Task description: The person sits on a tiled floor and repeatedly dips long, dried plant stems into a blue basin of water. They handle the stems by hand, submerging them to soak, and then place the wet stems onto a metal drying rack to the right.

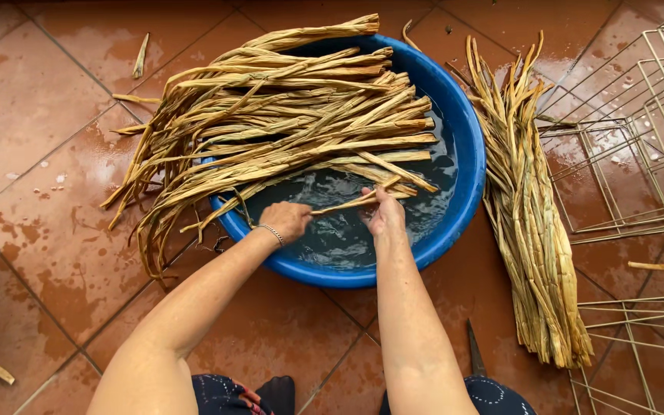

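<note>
Head view: your left hand point(286, 220) and right hand point(384, 213) are each pinching one dried reed strip point(345, 204) in a tight grip over the blue basin point(466, 146) of water.

A single strip of dried plant fibre point(351, 204), pale tan, flat and narrow, is stretched nearly level above the dark water of a round blue plastic basin point(466, 165). Its left end is pinched in the left hand point(286, 220), and the right hand point(384, 214) grips it further along, with the free end running up and right toward the other strips. The basin stands on the wet floor, about half full, well inside the floor's visible edges.
</note>
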